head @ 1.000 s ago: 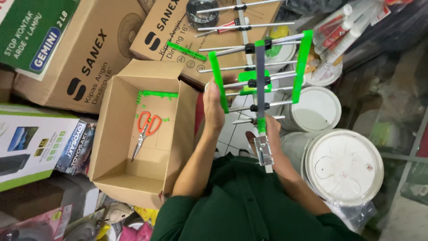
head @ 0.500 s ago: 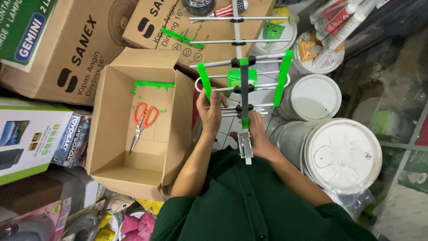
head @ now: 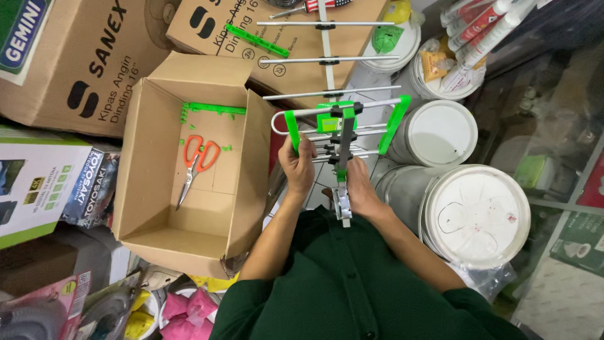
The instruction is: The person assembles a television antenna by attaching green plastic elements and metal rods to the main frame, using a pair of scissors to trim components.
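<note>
Head view shows two large printed brown cardboard boxes (head: 82, 69) lying at the top, and one open plain cardboard box (head: 189, 157) left of the person. Three white lidded plastic buckets stand at the right: the biggest (head: 478, 214) lowest, a middle one (head: 437, 132) above it, a third (head: 390, 44) partly hidden at the top. One grey metal aerial with green plastic brackets (head: 340, 119) stretches away from the person's chest, between the open box and the buckets. The left hand (head: 297, 167) is closed around its left green bracket; the right hand (head: 360, 189) grips its central boom near the bottom. Inside the open box lie one pair of orange-handled scissors (head: 195, 165) and one green plastic strip (head: 214, 109).
</note>
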